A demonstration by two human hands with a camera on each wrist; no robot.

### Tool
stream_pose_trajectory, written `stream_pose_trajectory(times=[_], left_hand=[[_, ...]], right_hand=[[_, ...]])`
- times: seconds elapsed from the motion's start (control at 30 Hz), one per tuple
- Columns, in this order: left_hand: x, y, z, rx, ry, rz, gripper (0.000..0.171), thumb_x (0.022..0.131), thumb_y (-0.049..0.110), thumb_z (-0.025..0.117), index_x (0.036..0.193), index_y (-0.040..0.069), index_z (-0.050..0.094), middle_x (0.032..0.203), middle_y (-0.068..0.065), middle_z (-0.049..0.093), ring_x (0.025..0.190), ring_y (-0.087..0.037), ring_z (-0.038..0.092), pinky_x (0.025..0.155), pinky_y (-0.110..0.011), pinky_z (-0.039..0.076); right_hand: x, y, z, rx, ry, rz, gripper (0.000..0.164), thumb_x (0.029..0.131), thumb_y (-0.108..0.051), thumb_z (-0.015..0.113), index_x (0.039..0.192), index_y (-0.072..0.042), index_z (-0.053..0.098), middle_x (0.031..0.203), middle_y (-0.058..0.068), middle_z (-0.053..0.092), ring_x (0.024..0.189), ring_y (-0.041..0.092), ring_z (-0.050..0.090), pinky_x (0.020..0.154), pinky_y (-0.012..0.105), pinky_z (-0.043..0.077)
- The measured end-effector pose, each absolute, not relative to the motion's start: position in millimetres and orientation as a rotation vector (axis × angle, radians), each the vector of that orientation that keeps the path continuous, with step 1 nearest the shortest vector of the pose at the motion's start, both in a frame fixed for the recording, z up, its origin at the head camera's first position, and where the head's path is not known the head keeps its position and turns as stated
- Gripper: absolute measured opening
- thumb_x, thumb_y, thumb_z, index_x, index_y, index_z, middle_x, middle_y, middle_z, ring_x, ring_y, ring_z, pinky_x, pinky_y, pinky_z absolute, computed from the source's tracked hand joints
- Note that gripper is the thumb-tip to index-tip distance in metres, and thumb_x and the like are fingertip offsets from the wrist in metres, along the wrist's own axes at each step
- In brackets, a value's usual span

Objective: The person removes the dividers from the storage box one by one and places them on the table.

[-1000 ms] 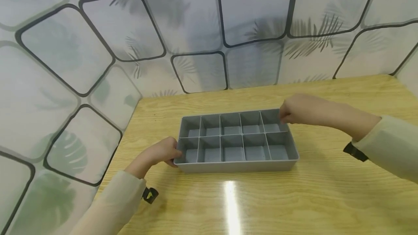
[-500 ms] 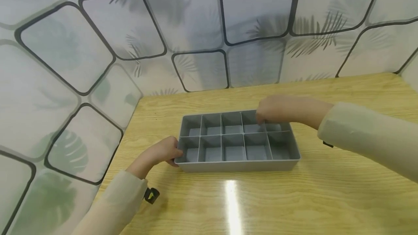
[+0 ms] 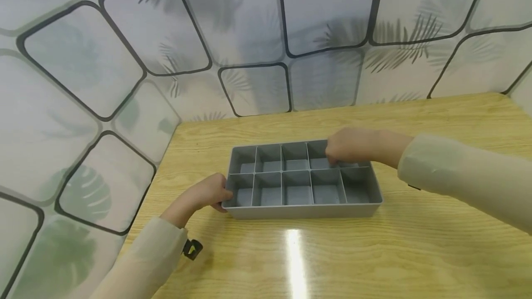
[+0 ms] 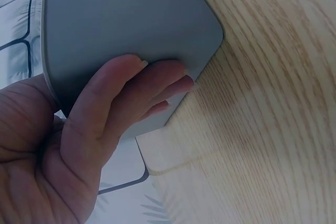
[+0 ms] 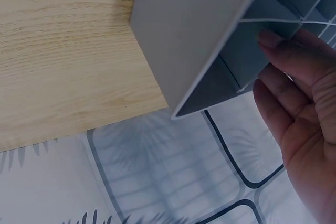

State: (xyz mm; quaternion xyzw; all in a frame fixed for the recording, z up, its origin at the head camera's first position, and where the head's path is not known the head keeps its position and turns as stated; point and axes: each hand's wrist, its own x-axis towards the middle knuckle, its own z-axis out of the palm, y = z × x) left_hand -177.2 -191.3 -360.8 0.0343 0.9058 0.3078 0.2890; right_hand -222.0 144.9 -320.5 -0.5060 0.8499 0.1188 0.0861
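Observation:
A long grey divided box (image 3: pixel 301 211) rests on the wooden table, two rows of compartments facing up. My left hand (image 3: pixel 206 193) grips its left end, thumb over the rim and inside; in the left wrist view, its fingers (image 4: pixel 105 87) lie along the outer wall. At the back row's right end, my right hand (image 3: pixel 351 146) reaches into the box. The right wrist view shows its thumb (image 5: pixel 296 56) against one face of a thin divider (image 5: pixel 247 51), with the other fingers on the far side, pinching it. The fingertips are partly hidden.
The wooden table (image 3: pixel 332 257) extends around the box, with a bright light reflection in front. A patterned wall covering (image 3: pixel 249 22) rises behind the table and along its left side. A black strap (image 3: pixel 192 249) hangs at the left cuff.
My right hand has moved left from the back right corner of the box to the last back-row divider, then slightly lower. The left hand keeps its hold on the left end.

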Motion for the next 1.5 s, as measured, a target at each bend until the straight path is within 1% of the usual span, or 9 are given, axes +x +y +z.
stream_pose_trajectory(times=[0.1, 0.4, 0.6, 0.73, 0.87, 1.07, 1.13, 1.37, 1.5], left_hand=[[-176.9, -190.7, -360.7, 0.086, 2.416, 0.819, 0.006, 0.077, -0.002, 0.049, 0.072, -0.005, 0.05, 0.073, -0.017, 0.058, 0.06, -0.021, 0.061, 0.054, -0.029, 0.054], [-177.0, -191.1, -360.7, 0.08, 2.422, 0.813, 0.011, 0.078, -0.001, 0.049, 0.067, -0.003, 0.048, 0.071, -0.017, 0.058, 0.057, -0.021, 0.061, 0.054, -0.029, 0.054], [-176.6, -191.0, -358.4, 0.086, 2.434, 0.807, 0.011, 0.078, -0.001, 0.05, 0.067, -0.002, 0.049, 0.071, -0.016, 0.057, 0.056, -0.02, 0.06, 0.054, -0.029, 0.054], [-176.2, -191.1, -358.2, 0.082, 2.441, 0.807, 0.012, 0.078, -0.001, 0.05, 0.066, -0.002, 0.048, 0.07, -0.016, 0.057, 0.056, -0.02, 0.06, 0.053, -0.029, 0.054], [-175.8, -190.8, -358.0, 0.082, 2.434, 0.802, 0.008, 0.078, -0.001, 0.049, 0.07, -0.004, 0.05, 0.074, -0.016, 0.059, 0.058, -0.02, 0.061, 0.054, -0.028, 0.054], [-176.2, -190.2, -357.8, 0.085, 2.431, 0.797, 0.008, 0.078, -0.001, 0.049, 0.071, -0.005, 0.051, 0.074, -0.015, 0.06, 0.058, -0.02, 0.061, 0.054, -0.029, 0.054], [-176.6, -190.3, -358.2, 0.074, 2.433, 0.804, 0.009, 0.077, -0.001, 0.049, 0.068, -0.003, 0.049, 0.073, -0.016, 0.059, 0.057, -0.02, 0.06, 0.054, -0.029, 0.054], [-174.7, -191.0, -359.4, 0.08, 2.427, 0.836, 0.01, 0.077, -0.001, 0.049, 0.067, -0.002, 0.048, 0.071, -0.016, 0.058, 0.058, -0.021, 0.061, 0.054, -0.029, 0.054], [-174.0, -190.8, -357.3, 0.101, 2.43, 0.834, 0.013, 0.077, -0.001, 0.049, 0.064, 0.0, 0.047, 0.068, -0.016, 0.056, 0.057, -0.021, 0.06, 0.053, -0.029, 0.054]], right_hand=[[-221.8, 145.8, -323.6, -1.589, 2.533, 0.38, 0.039, 0.067, 0.002, 0.05, 0.052, -0.02, 0.022, 0.054, -0.007, 0.022, 0.052, 0.01, 0.018, 0.048, 0.024, 0.015], [-222.1, 147.1, -324.9, -1.72, 2.518, 0.51, 0.035, 0.07, 0.001, 0.055, 0.05, -0.018, 0.034, 0.052, -0.008, 0.028, 0.052, 0.009, 0.02, 0.046, 0.024, 0.017], [-221.8, 147.7, -316.6, -1.669, 2.527, 0.454, 0.024, 0.072, -0.003, 0.058, 0.053, -0.015, 0.049, 0.052, -0.007, 0.039, 0.05, 0.009, 0.029, 0.045, 0.025, 0.03], [-220.9, 148.1, -310.2, -1.635, 2.523, 0.431, 0.015, 0.072, -0.006, 0.061, 0.06, -0.015, 0.059, 0.057, -0.005, 0.049, 0.053, 0.01, 0.042, 0.051, 0.025, 0.043], [-219.9, 148.3, -305.2, -1.613, 2.519, 0.427, 0.013, 0.073, -0.011, 0.063, 0.062, -0.017, 0.061, 0.061, -0.005, 0.054, 0.057, 0.01, 0.047, 0.057, 0.026, 0.047], [-219.5, 148.9, -296.6, -1.654, 2.496, 0.421, 0.029, 0.073, 0.001, 0.055, 0.052, -0.015, 0.044, 0.053, -0.006, 0.035, 0.051, 0.01, 0.027, 0.046, 0.024, 0.027], [-219.8, 148.9, -293.3, -1.682, 2.492, 0.435, 0.029, 0.072, 0.003, 0.054, 0.052, -0.014, 0.042, 0.052, -0.004, 0.033, 0.051, 0.011, 0.025, 0.046, 0.026, 0.025], [-220.8, 152.7, -280.7, -1.713, 2.499, 0.396, 0.01, 0.071, -0.006, 0.063, 0.068, -0.016, 0.061, 0.073, 0.002, 0.061, 0.065, 0.018, 0.054, 0.058, 0.032, 0.048], [-222.1, 154.7, -274.7, -1.767, 2.492, 0.369, 0.014, 0.069, -0.002, 0.062, 0.064, -0.015, 0.06, 0.066, -0.002, 0.058, 0.06, 0.013, 0.051, 0.055, 0.029, 0.047]])
